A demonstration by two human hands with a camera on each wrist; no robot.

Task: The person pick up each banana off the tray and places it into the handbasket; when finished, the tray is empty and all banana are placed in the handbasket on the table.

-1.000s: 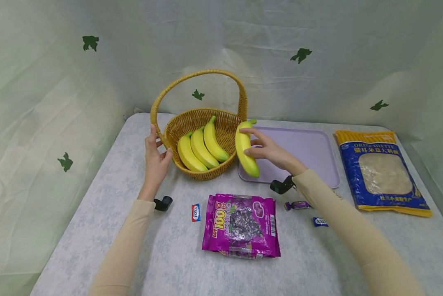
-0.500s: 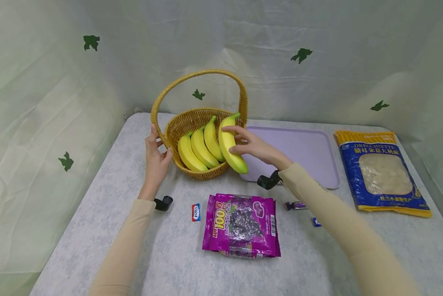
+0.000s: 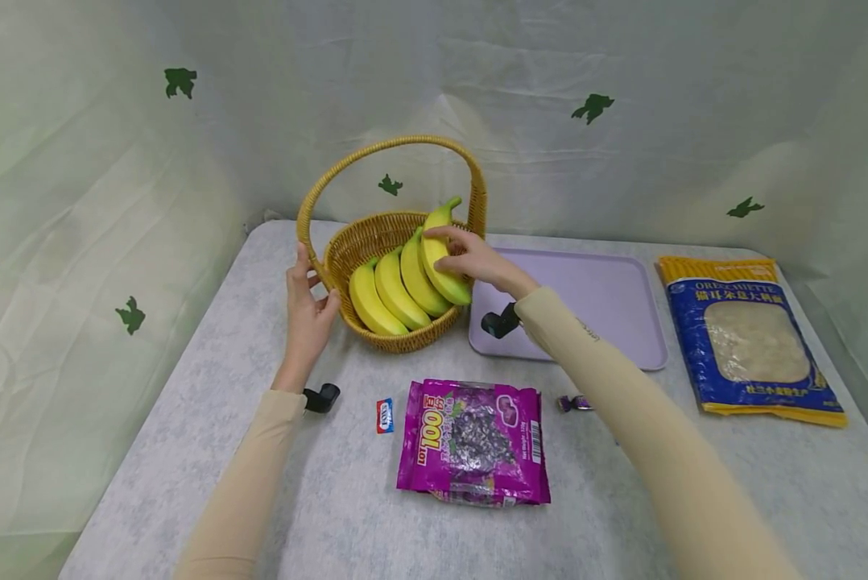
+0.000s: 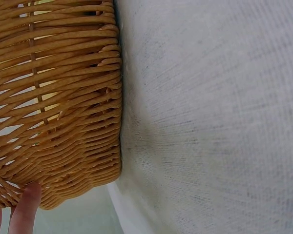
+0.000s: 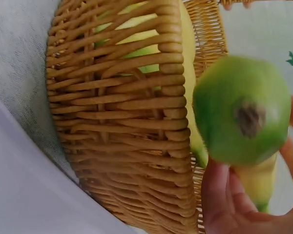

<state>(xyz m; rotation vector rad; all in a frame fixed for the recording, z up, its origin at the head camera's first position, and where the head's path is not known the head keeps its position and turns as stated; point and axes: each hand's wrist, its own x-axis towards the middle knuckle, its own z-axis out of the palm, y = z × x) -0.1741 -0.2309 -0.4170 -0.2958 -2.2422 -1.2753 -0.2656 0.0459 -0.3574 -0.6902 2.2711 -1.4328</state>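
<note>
A wicker basket (image 3: 401, 342) with a tall arched handle stands at the back of the table. Three yellow bananas (image 3: 376, 298) lie side by side in it. At the basket's left side, my left hand (image 3: 308, 310) grips the rim by the foot of the handle; in the left wrist view a fingertip rests on the weave (image 4: 78, 112). My right hand (image 3: 477, 256) pinches another banana (image 3: 447, 284) between thumb and fingers, over the right part of the basket. Its green tip (image 5: 241, 109) faces the right wrist camera, close beside the basket's rim.
A lilac tray (image 3: 593, 306) lies right of the basket, partly under the right arm. Beyond it is a blue and yellow pasta bag (image 3: 756, 338). In front lie a purple candy bag (image 3: 473, 443), a small red-and-blue wrapped sweet (image 3: 384, 416) and a purple wrapped sweet (image 3: 574, 403).
My right hand has carried its banana left from over the tray's edge into the basket's right part, beside the other bananas. The left hand has stayed on the basket.
</note>
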